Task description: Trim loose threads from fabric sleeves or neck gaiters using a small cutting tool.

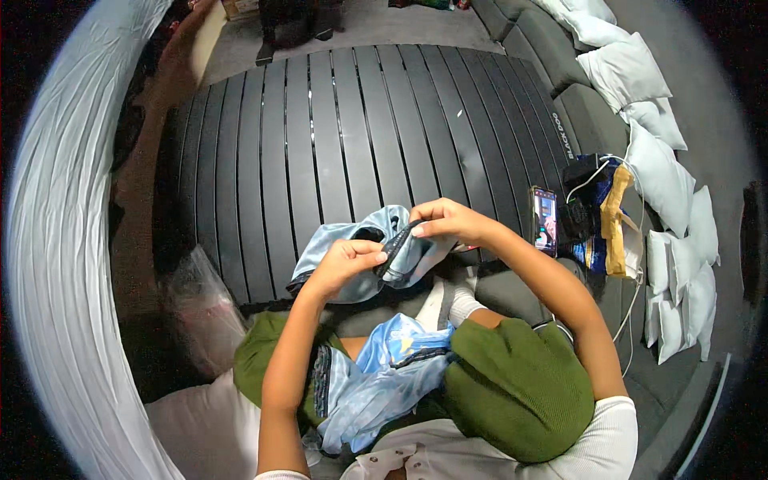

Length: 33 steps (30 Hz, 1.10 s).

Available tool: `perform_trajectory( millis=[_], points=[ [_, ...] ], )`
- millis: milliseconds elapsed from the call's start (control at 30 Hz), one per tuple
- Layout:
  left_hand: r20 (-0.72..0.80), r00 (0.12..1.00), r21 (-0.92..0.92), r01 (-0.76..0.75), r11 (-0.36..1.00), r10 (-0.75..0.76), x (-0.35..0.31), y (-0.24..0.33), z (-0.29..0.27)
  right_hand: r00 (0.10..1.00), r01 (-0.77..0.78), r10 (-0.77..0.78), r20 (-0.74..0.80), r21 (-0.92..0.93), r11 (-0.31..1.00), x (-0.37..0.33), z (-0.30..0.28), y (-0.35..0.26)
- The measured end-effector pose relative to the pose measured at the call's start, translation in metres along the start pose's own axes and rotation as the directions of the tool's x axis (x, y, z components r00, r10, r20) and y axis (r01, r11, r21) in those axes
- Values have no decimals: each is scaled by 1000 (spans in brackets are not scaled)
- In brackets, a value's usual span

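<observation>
Thumb and fingers of the right hand [450,219] are pinched on the far end of the dark trim [394,251] of a pale blue cloth [330,242]. The left hand [344,266] has the near end of that same trim, thumb pressed to fingers, so a short bit of it runs kinda slanted between the two. The cloth sits bunched at the near edge of the table [344,120], roughly mid-width, with more dark edging at its left corner. Table's black and slatted, with a bit of shine on it. Closer in, a second cloth [384,404], also blue with some yellow and white print plus dark bands, is crumpled on the lap over green shorts [520,384]. White sock [466,305] pokes out past the shorts. Off to the left there's a clear plastic bag [204,312], can't really tell what's inside. Over right, a phone [544,221] is propped up with its screen lit, just beside a blue and yellow bag [616,228] with a white cable [588,182] by it. Beyond that, a grey sofa [588,112] and a row of white pillows [628,70]. White curtain [64,240] hangs down the far left.
</observation>
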<state>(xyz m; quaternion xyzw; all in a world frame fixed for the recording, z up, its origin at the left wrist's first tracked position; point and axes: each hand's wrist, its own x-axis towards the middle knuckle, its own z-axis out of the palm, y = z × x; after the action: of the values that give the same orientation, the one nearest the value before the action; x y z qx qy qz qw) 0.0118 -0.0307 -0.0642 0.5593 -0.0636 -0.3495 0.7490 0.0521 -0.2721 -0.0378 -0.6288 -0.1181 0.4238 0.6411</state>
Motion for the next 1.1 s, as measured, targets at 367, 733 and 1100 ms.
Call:
perform_trajectory(
  millis=[367,733,1100],
  points=[
    [132,989,-73,74,995,-64,-3,-2,-4,998,61,-48,-49,336,940,5,7,7],
    [-51,997,-41,62,997,-65,-5,2,-5,803,286,-8,-596,373,883,-3,-21,23],
    [-184,940,-19,-295,955,287,-5,34,12,978,-60,90,-187,159,985,-46,-12,48]
  ],
)
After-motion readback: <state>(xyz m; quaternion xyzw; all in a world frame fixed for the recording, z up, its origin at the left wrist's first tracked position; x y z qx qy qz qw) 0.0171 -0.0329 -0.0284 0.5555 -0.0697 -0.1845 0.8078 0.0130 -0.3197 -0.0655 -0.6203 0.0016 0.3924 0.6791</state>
